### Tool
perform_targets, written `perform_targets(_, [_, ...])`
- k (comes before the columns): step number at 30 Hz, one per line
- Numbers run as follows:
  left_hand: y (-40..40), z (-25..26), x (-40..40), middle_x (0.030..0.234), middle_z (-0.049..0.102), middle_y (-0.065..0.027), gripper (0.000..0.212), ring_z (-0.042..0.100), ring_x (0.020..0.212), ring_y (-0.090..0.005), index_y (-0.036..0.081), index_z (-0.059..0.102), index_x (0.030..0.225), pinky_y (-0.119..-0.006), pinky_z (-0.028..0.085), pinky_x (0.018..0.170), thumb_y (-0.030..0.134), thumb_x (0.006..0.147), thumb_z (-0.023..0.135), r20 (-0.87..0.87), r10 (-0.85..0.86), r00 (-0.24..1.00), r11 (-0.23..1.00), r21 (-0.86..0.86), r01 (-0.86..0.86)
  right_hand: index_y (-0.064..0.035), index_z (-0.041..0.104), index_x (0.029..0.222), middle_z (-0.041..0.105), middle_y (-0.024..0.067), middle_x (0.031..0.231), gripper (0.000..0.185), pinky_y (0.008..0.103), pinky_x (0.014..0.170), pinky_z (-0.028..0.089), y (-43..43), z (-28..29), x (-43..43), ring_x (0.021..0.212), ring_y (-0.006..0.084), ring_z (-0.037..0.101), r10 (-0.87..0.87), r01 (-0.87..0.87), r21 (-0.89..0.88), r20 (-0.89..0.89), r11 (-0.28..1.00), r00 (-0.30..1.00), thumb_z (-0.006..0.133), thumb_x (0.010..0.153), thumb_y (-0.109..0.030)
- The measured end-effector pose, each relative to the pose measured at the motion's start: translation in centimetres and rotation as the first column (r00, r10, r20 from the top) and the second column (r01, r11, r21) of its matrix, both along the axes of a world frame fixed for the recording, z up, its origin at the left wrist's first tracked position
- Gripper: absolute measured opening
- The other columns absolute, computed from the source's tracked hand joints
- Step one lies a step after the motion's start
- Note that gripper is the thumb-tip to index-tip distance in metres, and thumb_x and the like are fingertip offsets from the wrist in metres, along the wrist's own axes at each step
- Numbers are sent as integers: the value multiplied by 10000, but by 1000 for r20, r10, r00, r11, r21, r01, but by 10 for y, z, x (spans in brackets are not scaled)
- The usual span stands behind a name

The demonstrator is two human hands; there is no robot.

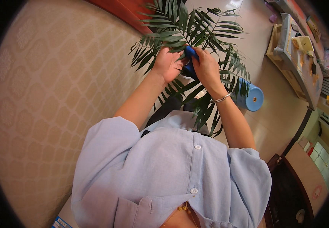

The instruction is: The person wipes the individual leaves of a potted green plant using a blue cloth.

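Note:
A potted-palm type plant with long, dark green feathery fronds (178, 25) spreads in front of me. My right hand (207, 67) grips a bunched blue cloth (192, 52) among the leaves, with a silver bangle on the wrist. Palm up, my left hand (167, 64) is just to the left of the cloth, with narrow leaflets lying over it. Leaves partly cover its fingers, so I cannot tell whether they pinch a leaflet. Below the hands, a white rim, perhaps of a pot, shows only in part behind the cloth and fronds.
A patterned beige wall (67, 71) rises close on my left. Beyond the plant stands a reddish-orange piece of furniture (121, 12). A round blue stool or bin (252, 98) lies by the fronds at right. Farther right, a table (301, 65) holds a tissue box and keys.

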State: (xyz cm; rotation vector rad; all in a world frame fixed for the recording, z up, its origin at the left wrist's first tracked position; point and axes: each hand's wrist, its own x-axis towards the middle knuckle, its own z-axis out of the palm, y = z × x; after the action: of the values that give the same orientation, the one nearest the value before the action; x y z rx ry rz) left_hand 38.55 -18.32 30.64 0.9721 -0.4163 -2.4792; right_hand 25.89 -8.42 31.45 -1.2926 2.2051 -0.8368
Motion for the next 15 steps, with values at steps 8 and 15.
perform_targets(8, [1, -28, 9, 1226, 647, -150, 422, 604, 1161, -301, 18, 581, 1239, -449, 470, 1044, 363, 1062, 414, -420, 71, 905, 993, 119, -23, -126, 698, 1147, 666, 131, 1021, 303, 443, 803, 551, 12, 12, 5, 906, 354, 671, 70, -68, -73, 23, 995, 997, 657, 850, -78])
perform_targets(15, [3, -26, 1, 1234, 649, -173, 522, 608, 1157, -335, 1, 573, 1270, -475, 441, 1099, 447, 1053, 411, -454, 53, 889, 998, 62, -29, -60, 675, 1206, 655, 161, 1028, 344, 385, 816, 519, 20, 25, 13, 916, 353, 653, 164, -127, -167, 234, 978, 958, 614, 870, -23])
